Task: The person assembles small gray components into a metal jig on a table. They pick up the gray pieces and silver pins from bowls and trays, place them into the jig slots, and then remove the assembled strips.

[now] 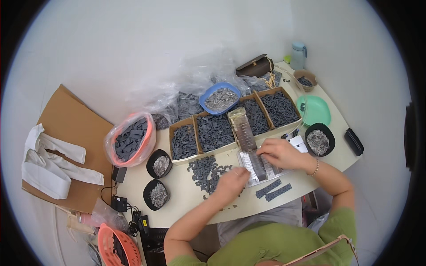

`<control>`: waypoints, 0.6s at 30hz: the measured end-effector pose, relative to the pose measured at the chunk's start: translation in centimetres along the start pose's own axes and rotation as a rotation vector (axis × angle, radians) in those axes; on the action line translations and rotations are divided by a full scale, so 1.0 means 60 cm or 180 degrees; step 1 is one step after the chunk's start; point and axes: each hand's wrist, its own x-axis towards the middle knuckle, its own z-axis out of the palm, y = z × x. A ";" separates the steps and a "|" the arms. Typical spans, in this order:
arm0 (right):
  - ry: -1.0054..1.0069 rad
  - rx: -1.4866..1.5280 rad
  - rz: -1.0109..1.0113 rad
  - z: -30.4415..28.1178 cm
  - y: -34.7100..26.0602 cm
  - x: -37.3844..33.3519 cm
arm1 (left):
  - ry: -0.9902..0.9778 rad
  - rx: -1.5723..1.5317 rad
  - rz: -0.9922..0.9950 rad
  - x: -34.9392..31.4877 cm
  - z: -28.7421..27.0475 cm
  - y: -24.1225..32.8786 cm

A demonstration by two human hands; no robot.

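Note:
A metal assembly jig [254,167] with slotted rows lies on the table in front of me, and a long hinged-looking strip [243,129] stands up behind it. My left hand [232,182] is at the jig's left edge, fingertips pinched together; whatever they hold is too small to make out. My right hand [280,153] reaches over the jig from the right, fingers closed at its upper part, and its fingertips hide what is between them. Loose dark grey plastic pieces [205,170] lie in a heap beside my left hand. Two joined grey strips [278,192] rest near the table edge.
Behind the jig stands a divided cardboard box [184,157] full of grey pieces. Black bowls of metal pins [158,195] flank the work, with a blue basin [220,85] of pins farther back. A green tray [323,111] and a black case [354,142] sit at the right.

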 end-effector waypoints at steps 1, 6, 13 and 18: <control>-0.0038 0.0002 -0.0033 0.007 -0.007 -0.001 | -0.0140 0.0191 0.0172 -0.011 0.016 0.017; -0.0188 0.0039 -0.0137 0.044 -0.003 -0.020 | -0.0170 0.0694 0.0341 -0.018 0.029 0.055; -0.0286 -0.0512 -0.0528 0.078 -0.011 -0.027 | -0.0217 0.0367 0.0109 -0.001 0.024 0.041; -0.0097 -0.0423 -0.0391 0.076 -0.008 -0.031 | -0.0068 -0.0025 0.0103 0.000 0.032 0.023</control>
